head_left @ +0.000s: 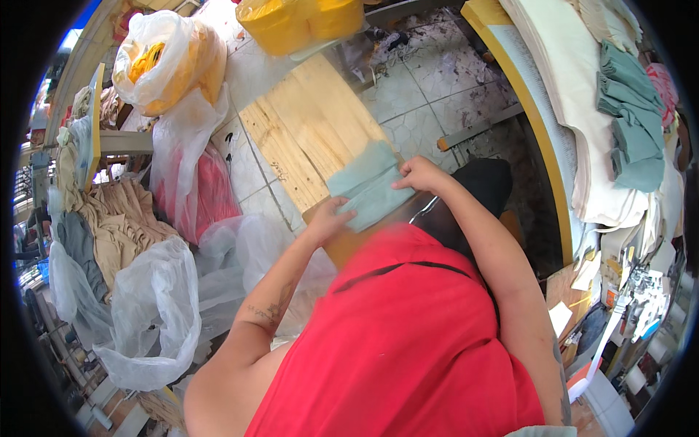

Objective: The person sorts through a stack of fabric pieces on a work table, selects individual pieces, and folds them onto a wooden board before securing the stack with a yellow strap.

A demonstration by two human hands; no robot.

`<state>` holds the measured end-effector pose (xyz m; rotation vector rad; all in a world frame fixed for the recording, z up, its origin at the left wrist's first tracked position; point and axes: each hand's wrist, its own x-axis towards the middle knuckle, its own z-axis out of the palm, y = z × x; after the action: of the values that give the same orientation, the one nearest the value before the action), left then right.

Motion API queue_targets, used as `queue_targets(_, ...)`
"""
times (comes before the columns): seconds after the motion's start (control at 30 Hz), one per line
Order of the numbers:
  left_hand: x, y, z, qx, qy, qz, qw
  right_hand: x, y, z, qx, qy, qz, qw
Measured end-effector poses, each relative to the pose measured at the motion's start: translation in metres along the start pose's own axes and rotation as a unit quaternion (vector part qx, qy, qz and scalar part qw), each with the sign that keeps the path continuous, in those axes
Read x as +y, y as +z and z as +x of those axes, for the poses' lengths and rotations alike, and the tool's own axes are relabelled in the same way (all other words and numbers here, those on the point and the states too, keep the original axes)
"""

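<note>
A pale grey-green piece of cloth [373,179] with a fold line across it lies over the near end of a wooden board [302,120]. My right hand [424,175] pinches the cloth's right edge between thumb and fingers. At the lower left edge, my left hand [331,220] is closed on the same cloth, its fingers slightly blurred. A thin shiny metal piece [424,210] shows below my right wrist, against dark fabric; its kind cannot be made out.
Left of the board stand plastic bags with yellow [171,65] and red fabric [193,186], plus an open clear bag [156,313]. Yellow bundles [302,22] sit beyond the board. To the right, a yellow-edged table [564,211] carries cream cloth [553,95] and green cloth [632,120]. Scraps litter the tiled floor [429,69].
</note>
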<state>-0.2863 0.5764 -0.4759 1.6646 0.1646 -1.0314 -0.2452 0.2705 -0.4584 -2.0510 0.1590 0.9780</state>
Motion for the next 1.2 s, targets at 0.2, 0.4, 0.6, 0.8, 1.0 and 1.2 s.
queue_targets(0.2, -0.052, 0.008, 0.033, 0.106, 0.085, 0.095, 0.986, -0.008, 0.022, 0.005, 0.095, 0.010, -0.157, 0.983)
queue_targets(0.4, -0.030, 0.003, 0.027, 0.128, 0.030, 0.156, 0.979, -0.019, 0.015, 0.000, 0.100, 0.011, -0.113, 0.989)
queue_targets(0.6, 0.035, 0.036, -0.018, 0.292, 0.052, 0.410, 0.862, 0.009, 0.020, 0.009, 0.140, 0.003, -0.102, 0.985)
queue_targets(0.8, 0.068, 0.028, 0.049, 0.314, 0.376, 0.453, 0.745, 0.014, 0.018, 0.004, 0.126, -0.028, -0.073, 0.989)
queue_targets(1.0, 0.084, 0.046, 0.089, 0.202, 0.216, 0.507, 0.810, 0.008, 0.014, -0.018, 0.086, -0.064, -0.017, 0.994)
queue_targets(1.2, 0.082, 0.034, 0.098, 0.183, 0.247, 0.395, 0.866, 0.022, 0.010, -0.011, 0.083, -0.040, -0.010, 0.996)
